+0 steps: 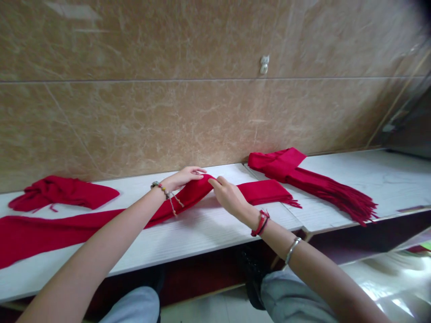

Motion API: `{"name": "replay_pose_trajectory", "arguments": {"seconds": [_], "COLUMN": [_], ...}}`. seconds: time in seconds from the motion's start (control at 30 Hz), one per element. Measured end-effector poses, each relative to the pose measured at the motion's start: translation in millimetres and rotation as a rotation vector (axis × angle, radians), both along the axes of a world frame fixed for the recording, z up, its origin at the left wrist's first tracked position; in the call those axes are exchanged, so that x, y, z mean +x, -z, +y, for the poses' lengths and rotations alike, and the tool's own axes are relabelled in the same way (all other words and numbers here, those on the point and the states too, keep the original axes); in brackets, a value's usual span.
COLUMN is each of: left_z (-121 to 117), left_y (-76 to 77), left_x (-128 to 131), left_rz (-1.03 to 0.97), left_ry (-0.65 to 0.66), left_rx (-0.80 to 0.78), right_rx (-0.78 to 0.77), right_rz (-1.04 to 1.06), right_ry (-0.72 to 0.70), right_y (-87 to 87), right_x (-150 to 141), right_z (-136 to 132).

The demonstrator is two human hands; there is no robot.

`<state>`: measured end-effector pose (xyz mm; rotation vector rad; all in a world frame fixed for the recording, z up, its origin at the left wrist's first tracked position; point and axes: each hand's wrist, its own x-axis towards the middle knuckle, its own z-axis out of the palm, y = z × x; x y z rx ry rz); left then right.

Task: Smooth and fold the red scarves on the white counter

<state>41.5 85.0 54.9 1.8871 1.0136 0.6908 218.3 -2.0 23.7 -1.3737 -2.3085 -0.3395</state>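
A long red scarf runs across the white tabletop, its fringed end lying to the right of my hands. Its middle is lifted off the surface between my two hands. My left hand is closed on the raised part from the far side, thumb on top of the cloth. Close beside it, my right hand pinches the near edge of the same scarf. The cloth under the fingers of both hands is partly hidden. On the far left, the scarf leaves the view.
A second red scarf, loosely folded with long fringe, lies at the right by the wall. A crumpled red cloth rests at the back left. Behind the white tabletop stands a brown marbled wall with a small white hook.
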Motion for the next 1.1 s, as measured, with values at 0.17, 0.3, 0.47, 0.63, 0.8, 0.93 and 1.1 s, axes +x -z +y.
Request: {"name": "replay_pose_trajectory", "arguments": {"seconds": [0.17, 0.3, 0.47, 0.63, 0.8, 0.93, 1.1], "left_z": [0.2, 8.9, 25.8, 30.4, 5.9, -19.0, -33.8], "left_y": [-51.1, -68.6, -52.9, -18.4, 18.3, 43.8, 51.6], "left_x": [59.3, 121.2, 191.3, 241.9, 240.6, 203.6, 167.6], "left_rz": [-0.26, -0.269, -0.097, 0.106, 0.263, 0.613, 0.802], "left_ry": [0.006, 0.067, 0.157, 0.196, 0.158, 0.204, 0.274], "left_rx": [-0.069, -0.066, 0.044, 0.247, 0.352, 0.565, 0.643], "right_rx": [0.188, 0.269, 0.224, 0.134, 0.016, -0.038, -0.049], "right_rz": [0.184, 0.114, -0.059, -0.129, -0.137, -0.118, -0.094], "right_ry": [0.027, 0.087, 0.145, 0.154, 0.12, 0.06, 0.048], "right_y": [-38.2, -50.2, -34.8, -1.5, 30.1, 39.4, 35.7], "right_x": [50.8, 105.7, 171.1, 214.1, 232.5, 236.5, 237.7], "right_z": [2.6, 0.2, 2.0, 6.7, 14.4, 19.3, 19.6]}}
